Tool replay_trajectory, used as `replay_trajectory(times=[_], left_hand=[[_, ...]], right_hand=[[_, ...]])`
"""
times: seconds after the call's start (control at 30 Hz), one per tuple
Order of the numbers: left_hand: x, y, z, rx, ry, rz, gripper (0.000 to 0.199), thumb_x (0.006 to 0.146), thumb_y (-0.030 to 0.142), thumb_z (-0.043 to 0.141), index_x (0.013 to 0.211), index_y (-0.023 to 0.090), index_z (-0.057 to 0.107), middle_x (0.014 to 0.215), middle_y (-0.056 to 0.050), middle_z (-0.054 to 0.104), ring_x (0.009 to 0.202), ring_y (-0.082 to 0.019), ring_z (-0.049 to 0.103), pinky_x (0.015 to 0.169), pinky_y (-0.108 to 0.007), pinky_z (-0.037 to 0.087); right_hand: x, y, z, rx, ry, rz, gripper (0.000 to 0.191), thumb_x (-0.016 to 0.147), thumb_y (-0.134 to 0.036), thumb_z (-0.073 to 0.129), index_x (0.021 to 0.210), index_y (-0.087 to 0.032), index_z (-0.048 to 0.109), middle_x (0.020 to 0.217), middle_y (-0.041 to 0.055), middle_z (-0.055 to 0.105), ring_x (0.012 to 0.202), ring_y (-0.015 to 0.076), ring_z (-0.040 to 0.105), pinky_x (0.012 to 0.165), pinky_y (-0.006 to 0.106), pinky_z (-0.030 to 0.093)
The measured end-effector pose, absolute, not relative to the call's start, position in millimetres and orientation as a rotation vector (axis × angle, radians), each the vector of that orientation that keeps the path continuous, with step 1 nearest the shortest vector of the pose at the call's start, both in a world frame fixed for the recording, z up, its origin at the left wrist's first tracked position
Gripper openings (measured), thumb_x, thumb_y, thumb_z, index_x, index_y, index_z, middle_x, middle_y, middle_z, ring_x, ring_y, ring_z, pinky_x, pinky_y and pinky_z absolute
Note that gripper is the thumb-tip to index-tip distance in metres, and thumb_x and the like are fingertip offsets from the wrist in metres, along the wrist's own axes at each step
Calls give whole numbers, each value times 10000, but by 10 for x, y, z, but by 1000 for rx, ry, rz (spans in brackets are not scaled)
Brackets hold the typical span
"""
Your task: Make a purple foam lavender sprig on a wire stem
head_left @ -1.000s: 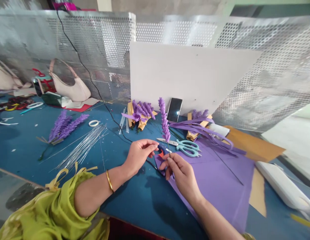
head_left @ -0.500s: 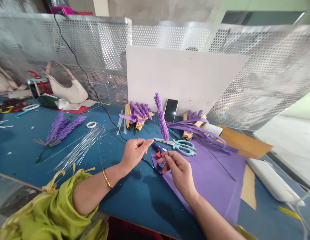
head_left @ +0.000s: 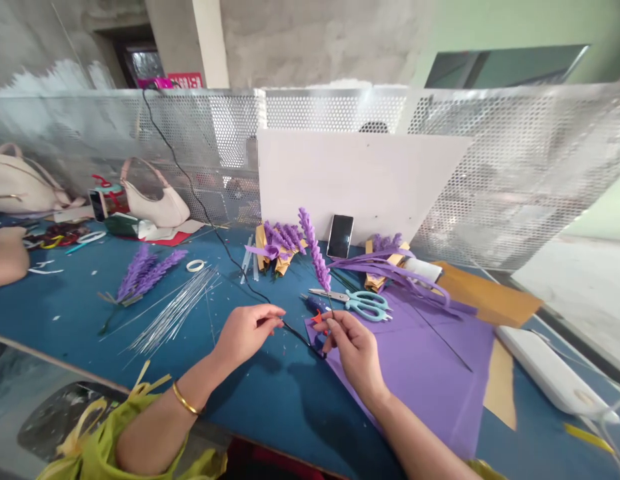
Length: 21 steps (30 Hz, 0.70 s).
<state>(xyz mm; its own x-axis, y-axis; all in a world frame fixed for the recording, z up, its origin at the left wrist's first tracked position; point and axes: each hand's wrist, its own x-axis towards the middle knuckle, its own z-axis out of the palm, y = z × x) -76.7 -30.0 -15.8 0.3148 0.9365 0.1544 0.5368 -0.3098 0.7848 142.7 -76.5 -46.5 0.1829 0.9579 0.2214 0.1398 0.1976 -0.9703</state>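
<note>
My right hand point(head_left: 357, 347) pinches the thin stem of a purple flower spike point(head_left: 315, 250), which stands nearly upright and leans a little left. My left hand point(head_left: 251, 331) is apart from it, over the blue table point(head_left: 200, 373), with thumb and fingertips close together; what they hold, if anything, is too small to name. Behind my right hand lie the teal-handled scissors point(head_left: 367, 305) and a dark blue tool with a red part point(head_left: 317, 307). Under my right forearm is a purple sheet point(head_left: 420, 373).
Silver wires point(head_left: 173, 317), a purple flower bunch point(head_left: 145, 273) and a tape roll point(head_left: 195, 265) lie left. A phone point(head_left: 341, 235) leans on a white board point(head_left: 350, 180). A power strip point(head_left: 555, 373) lies right. Another person's arm point(head_left: 7, 257) rests far left.
My left hand has moved left and down, away from the flower spike. The view has tilted up, and another person's arm now shows at the far left. My right hand still pinches the stem.
</note>
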Motion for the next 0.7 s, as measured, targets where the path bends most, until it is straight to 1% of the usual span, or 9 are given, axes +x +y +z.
replay_trajectory(times=[0.07,0.17,0.23,0.33,0.37,0.4,0.47,0.53,0.7], left_hand=[[-838,-361,-207,2043,1405,754,144,852,294,626,793,235,743,758,13,765,692,-172,688,670,-271,458],[-941,-417,-285,2150,1580,712,297,849,442,659,658,214,665,615,3,672,595,-181,611,587,-299,409],[-1019,-432,-319,2240,1617,737,381,876,472,625,602,206,636,635,-31,667,645,-205,626,625,-324,443],[-1121,-425,-298,2367,1411,855,178,815,278,683,968,231,761,1218,-93,714,1125,-277,648,921,-378,497],[-1138,-415,-265,2375,1342,864,400,769,230,710,1167,266,727,1409,-85,619,1271,-294,577,1013,-400,466],[-1138,-403,-220,2346,1311,874,491,767,219,708,1253,292,694,1455,-70,589,1306,-293,559,1053,-410,447],[-1079,-375,-102,2209,1290,914,214,842,307,668,1018,274,786,1172,-53,755,1114,-266,677,1008,-390,478],[-938,-342,27,2018,1332,983,251,887,407,627,784,241,785,853,-44,789,888,-246,723,875,-362,522],[-434,-275,228,1597,1071,1149,225,744,253,762,959,197,798,911,-50,780,845,-201,688,799,-317,514]], right_hand=[[1421,-775,-470,-1227,-1243,846,287,946,-455,558,991,-188,652,866,42,752,512,111,602,605,284,511],[1417,-793,-469,-1242,-1249,845,289,946,-457,555,994,-189,652,863,42,756,514,113,603,604,285,501],[1417,-801,-472,-1247,-1260,842,286,947,-453,550,991,-190,653,863,43,758,515,115,605,595,283,490],[1413,-804,-486,-1248,-1279,837,280,951,-445,541,995,-192,654,862,41,758,513,114,602,592,283,484],[1411,-805,-492,-1246,-1287,834,279,953,-442,539,999,-192,655,865,42,759,515,114,601,594,282,486],[1407,-807,-496,-1244,-1294,830,279,954,-441,537,1003,-193,655,870,43,760,518,115,602,597,282,489],[1397,-816,-498,-1238,-1311,823,279,957,-440,535,1008,-195,658,882,45,764,526,115,604,605,281,497],[1387,-830,-485,-1239,-1330,814,274,957,-437,537,1000,-196,662,881,44,769,529,115,608,617,279,502],[1364,-865,-420,-1240,-1348,791,246,947,-418,551,972,-200,661,861,36,778,516,120,620,616,277,505]])
